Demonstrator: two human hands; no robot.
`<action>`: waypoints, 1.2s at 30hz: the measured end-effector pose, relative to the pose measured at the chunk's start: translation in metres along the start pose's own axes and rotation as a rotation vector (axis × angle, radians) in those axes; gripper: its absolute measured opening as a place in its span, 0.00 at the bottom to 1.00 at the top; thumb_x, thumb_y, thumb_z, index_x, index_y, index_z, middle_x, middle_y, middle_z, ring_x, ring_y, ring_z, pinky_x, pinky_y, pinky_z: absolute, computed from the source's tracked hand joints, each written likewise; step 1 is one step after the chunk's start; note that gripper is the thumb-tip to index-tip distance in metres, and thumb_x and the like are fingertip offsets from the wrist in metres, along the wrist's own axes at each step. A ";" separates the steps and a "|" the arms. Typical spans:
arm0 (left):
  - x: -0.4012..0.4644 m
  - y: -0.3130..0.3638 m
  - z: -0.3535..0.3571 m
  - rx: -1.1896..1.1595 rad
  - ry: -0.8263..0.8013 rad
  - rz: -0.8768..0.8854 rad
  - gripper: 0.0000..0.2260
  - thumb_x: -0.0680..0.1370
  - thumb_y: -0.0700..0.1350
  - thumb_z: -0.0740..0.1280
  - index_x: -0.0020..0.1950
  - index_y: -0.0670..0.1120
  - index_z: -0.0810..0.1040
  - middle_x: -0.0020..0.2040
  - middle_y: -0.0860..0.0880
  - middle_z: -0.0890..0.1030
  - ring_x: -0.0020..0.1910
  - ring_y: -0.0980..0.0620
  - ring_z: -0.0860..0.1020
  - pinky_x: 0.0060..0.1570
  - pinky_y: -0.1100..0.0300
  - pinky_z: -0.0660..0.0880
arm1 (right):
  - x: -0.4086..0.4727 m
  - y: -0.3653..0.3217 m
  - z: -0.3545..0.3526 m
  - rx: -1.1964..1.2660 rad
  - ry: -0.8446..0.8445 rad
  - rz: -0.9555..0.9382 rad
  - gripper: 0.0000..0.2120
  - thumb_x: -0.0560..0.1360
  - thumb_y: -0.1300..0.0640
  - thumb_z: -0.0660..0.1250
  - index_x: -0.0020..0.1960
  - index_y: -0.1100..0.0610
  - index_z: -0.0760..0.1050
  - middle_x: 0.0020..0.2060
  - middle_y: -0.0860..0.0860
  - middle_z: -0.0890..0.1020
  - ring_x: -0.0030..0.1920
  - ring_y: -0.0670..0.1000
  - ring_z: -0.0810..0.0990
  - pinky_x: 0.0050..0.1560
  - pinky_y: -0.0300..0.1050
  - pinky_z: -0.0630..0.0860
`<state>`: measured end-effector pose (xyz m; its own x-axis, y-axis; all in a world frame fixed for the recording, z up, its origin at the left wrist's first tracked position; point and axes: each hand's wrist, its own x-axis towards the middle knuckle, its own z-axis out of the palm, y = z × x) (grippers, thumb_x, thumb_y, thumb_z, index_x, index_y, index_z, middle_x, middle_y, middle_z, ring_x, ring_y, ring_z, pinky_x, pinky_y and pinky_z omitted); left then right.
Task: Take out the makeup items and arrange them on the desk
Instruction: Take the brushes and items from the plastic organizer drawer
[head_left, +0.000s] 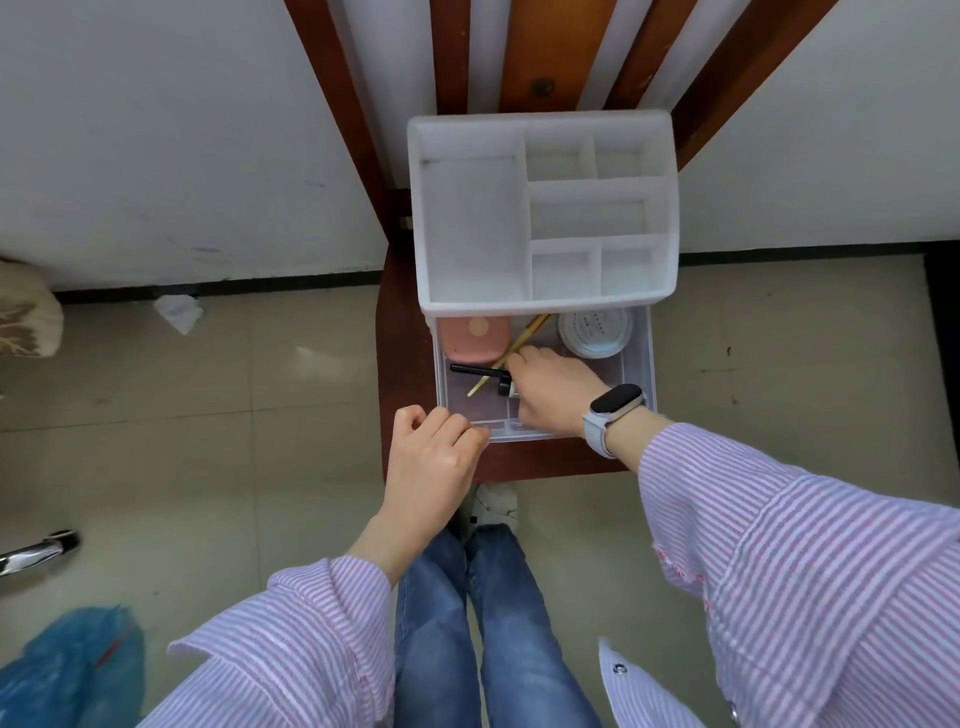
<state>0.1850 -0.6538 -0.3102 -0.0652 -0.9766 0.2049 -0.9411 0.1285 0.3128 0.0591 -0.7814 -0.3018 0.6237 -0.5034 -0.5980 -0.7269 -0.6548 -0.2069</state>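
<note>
The drawer (636, 358) is pulled out from under the white organizer (472, 228), and everything sits relative to it. Inside, at its far left, lies a pink compact (475, 340); at its far right, a round clear-lidded jar (595, 332); a thin yellow-wood brush handle (511, 353) runs slantwise between them, and a black pen-like stick (475, 370) lies across the middle. The right hand (556, 389) reaches into the drawer, fingers curled down at the black stick's near end and a small white-tipped piece; whether it has a grip on anything I cannot tell. The left hand (434, 457) hovers just outside the drawer's front left corner, fingers loosely curled, holding nothing.

These items look light and rigid. The stick and brush are slim, smooth and likely to roll, so a pinch at mid-shaft seems best. The compact is a smooth rounded slab, best taken by its edges. The jar looks hard, glossy and perhaps breakable; gripping around its rim should be safest. The drawer is thin clear plastic and may slide, so the left hand could steady it
</note>
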 end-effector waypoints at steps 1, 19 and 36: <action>0.000 0.000 0.000 -0.003 0.004 -0.002 0.04 0.73 0.40 0.70 0.38 0.44 0.81 0.31 0.50 0.76 0.31 0.48 0.73 0.40 0.56 0.62 | -0.002 0.001 -0.001 -0.005 0.008 -0.010 0.16 0.72 0.61 0.60 0.59 0.62 0.66 0.55 0.59 0.73 0.55 0.60 0.73 0.46 0.51 0.70; -0.002 0.000 0.001 -0.031 0.030 -0.015 0.03 0.73 0.40 0.70 0.38 0.44 0.81 0.31 0.50 0.77 0.30 0.48 0.73 0.40 0.55 0.62 | -0.061 0.016 0.010 -0.177 0.163 0.175 0.23 0.76 0.62 0.56 0.70 0.59 0.61 0.72 0.58 0.61 0.36 0.57 0.80 0.31 0.42 0.63; -0.003 0.000 0.003 -0.034 0.023 -0.019 0.03 0.73 0.40 0.71 0.39 0.44 0.81 0.32 0.50 0.77 0.31 0.48 0.73 0.41 0.55 0.62 | -0.038 0.021 0.011 -0.212 0.172 0.365 0.31 0.70 0.45 0.68 0.68 0.49 0.59 0.67 0.64 0.62 0.36 0.57 0.79 0.29 0.42 0.64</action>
<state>0.1845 -0.6515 -0.3134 -0.0393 -0.9747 0.2198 -0.9303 0.1160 0.3480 0.0171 -0.7703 -0.2918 0.3894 -0.7970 -0.4617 -0.8443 -0.5092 0.1670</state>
